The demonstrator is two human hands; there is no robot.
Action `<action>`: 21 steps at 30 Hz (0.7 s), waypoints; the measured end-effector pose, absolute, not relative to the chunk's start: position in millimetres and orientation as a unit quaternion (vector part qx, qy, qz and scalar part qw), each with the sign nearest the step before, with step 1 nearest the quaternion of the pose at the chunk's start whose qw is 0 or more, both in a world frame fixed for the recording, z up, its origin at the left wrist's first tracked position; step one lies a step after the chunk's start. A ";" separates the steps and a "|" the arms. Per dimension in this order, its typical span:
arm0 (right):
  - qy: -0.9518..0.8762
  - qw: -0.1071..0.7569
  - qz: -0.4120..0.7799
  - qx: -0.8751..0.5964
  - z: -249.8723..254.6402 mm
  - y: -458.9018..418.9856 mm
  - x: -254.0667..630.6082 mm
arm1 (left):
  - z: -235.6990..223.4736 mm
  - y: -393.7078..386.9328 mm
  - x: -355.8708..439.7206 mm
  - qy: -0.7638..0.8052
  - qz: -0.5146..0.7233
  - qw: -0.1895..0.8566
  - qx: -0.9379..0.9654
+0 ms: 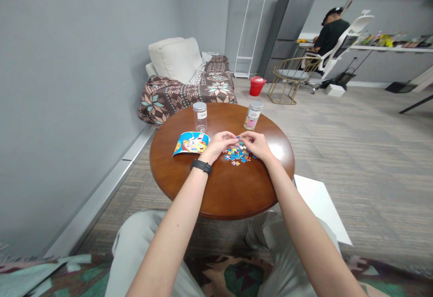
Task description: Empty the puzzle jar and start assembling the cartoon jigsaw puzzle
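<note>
A heap of small colourful puzzle pieces [237, 155] lies on the round brown table [219, 189]. My left hand [221, 142], with a black band on the wrist, and my right hand [254, 143] meet just above the heap. Both have their fingers pinched together on small puzzle pieces held between them. A curled cartoon picture sheet [190, 143] lies to the left of my left hand. Behind it stands a clear jar with a grey lid [200, 116]. A second jar with a cartoon label [253, 115] stands behind my right hand.
A sofa with a patterned blanket and white cushions [189, 78] stands against the grey wall behind the table. A red bucket [257, 85] and a gold wire chair [292, 78] stand farther back. A person in black [333, 33] sits at a desk far right. A white board [321, 207] lies on the floor.
</note>
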State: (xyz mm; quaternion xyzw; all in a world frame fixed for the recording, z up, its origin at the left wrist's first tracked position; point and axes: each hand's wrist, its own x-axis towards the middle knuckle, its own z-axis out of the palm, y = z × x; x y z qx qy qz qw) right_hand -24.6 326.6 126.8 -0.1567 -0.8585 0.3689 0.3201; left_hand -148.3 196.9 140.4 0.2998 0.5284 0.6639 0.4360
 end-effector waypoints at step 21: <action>-0.856 0.311 0.390 -0.138 130.1 322.1 -22.7 | 141.6 200.6 -149.5 0.530 0.654 0.470 0.267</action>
